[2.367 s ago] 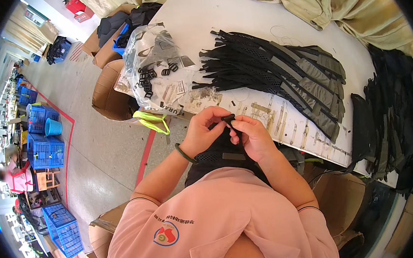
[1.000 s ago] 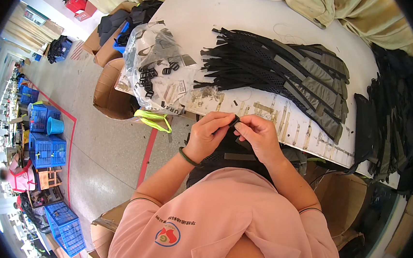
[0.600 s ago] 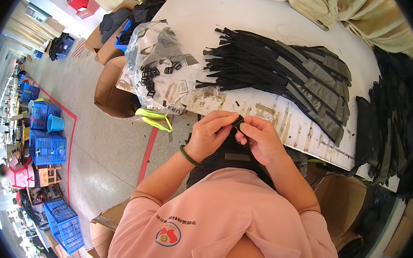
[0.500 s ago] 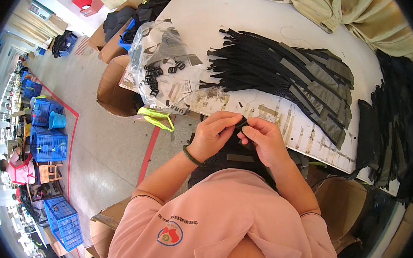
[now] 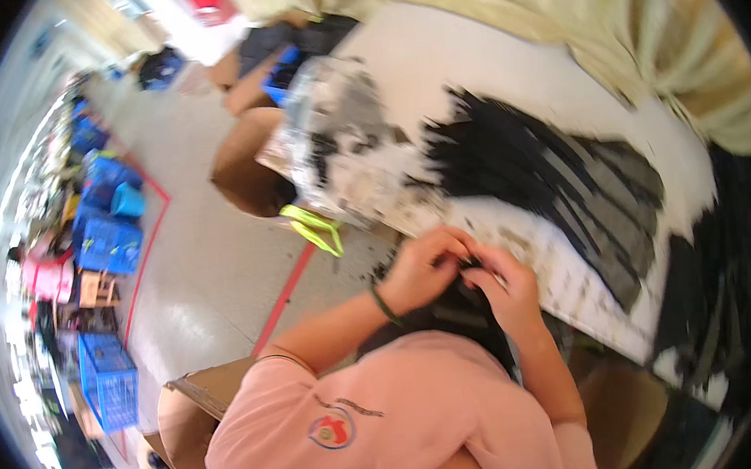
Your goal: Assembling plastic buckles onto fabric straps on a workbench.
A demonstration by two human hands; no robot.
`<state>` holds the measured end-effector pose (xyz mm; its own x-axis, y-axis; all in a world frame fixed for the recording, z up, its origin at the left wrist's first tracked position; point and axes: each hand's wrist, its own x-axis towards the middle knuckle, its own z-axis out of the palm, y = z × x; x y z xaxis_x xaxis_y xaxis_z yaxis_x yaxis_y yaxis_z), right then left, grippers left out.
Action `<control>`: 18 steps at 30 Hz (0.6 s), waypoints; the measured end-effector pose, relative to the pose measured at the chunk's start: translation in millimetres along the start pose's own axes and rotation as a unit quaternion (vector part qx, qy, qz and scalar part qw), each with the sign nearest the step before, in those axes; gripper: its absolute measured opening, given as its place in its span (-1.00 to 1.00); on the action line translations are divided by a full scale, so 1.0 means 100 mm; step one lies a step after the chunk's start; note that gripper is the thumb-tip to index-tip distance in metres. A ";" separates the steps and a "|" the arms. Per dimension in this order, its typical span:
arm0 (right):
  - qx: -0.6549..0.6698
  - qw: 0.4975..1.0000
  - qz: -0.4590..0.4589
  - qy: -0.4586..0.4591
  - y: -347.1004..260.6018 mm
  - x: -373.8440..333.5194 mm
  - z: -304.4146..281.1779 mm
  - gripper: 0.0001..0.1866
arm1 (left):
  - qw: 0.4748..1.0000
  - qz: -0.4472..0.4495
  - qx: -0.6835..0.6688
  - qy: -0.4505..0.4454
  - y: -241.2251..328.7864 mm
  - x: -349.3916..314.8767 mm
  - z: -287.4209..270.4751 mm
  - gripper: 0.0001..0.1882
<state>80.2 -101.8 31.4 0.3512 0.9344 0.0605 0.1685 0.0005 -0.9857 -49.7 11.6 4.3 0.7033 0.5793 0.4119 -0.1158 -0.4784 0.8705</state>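
Both hands, left hand (image 5: 422, 270) and right hand (image 5: 507, 286), have fingers closed on one black strap (image 5: 467, 271) at the table's (image 5: 468, 60) near edge, so this piece looks unfinished, with many straps (image 5: 528, 161) piled beyond.

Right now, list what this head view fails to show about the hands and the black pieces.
- Small black piece between left hand and right hand: fingers cover it, motion blur smears it.
- Black strips on table: blurred, uncountable.
- Clear bag: contents unreadable.
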 end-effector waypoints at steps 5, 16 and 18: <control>-0.077 0.995 -0.029 0.053 0.23 -0.10 0.03 -0.88 | 0.794 -0.380 -0.471 -0.055 -0.38 -0.10 0.19 -0.78; -0.010 0.988 -0.131 0.080 0.24 -0.17 0.06 -0.81 | 0.907 -0.264 -0.324 -0.052 -0.24 -0.05 0.32 -0.89; 0.050 0.994 -0.033 0.086 0.23 -0.18 0.01 -0.80 | 0.913 -0.254 -0.315 -0.040 -0.24 -0.04 0.34 -0.89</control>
<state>76.6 -117.9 7.6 0.4966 0.8562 0.1429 0.1068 0.1031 -0.9889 -26.1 -1.3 -27.5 0.8251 0.5582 -0.0879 -0.1230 0.3292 0.9362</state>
